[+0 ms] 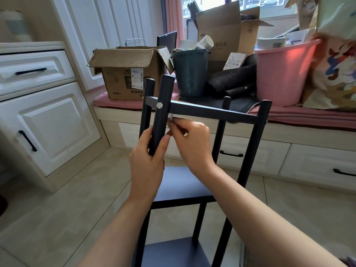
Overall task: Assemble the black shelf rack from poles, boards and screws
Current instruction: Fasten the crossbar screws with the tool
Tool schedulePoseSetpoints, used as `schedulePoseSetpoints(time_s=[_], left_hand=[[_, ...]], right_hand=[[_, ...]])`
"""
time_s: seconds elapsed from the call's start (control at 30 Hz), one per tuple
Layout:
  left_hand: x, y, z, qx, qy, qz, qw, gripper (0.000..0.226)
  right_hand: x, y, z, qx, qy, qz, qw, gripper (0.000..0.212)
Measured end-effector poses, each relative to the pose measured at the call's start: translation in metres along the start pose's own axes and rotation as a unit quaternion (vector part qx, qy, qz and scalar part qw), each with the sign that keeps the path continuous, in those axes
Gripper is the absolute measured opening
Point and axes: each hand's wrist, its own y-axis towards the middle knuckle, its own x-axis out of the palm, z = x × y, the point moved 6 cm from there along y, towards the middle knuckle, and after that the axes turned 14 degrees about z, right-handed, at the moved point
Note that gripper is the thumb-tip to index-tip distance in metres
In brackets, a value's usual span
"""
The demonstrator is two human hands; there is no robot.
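The black shelf rack (212, 111) stands on the floor in front of me, with several upright poles and boards at different heights. My left hand (149, 151) grips the near-left pole (161, 112) just below the top board. A silver screw head (159, 105) shows on that pole where it meets the top board's edge. My right hand (189, 139) pinches a small silver tool (171, 117), its tip under the top board beside the pole. A middle board (183, 184) and a lower board (173, 253) lie below my forearms.
A window bench (289, 114) behind the rack carries a cardboard box (125, 74), a dark bin (190, 72), a pink tub (283, 74) and a taller carton (227, 29). White cabinets (38, 112) stand to the left. Tiled floor (77, 199) surrounds the rack.
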Motion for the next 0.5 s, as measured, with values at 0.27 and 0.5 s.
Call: schedulePoseSetpoints(time_s=[0.27, 0.5], left_hand=[[0.001, -0.002, -0.001, -0.007, -0.009, -0.013, 1.0, 0.016], [-0.001, 0.004, -0.009, -0.013, -0.002, -0.008, 1.0, 0.013]], right_hand=[[0.005, 0.004, 0.003, -0.098, -0.006, 0.05, 0.994, 0.015], [0.023, 0.006, 0.013, -0.111, 0.002, 0.072, 0.991, 0.02]])
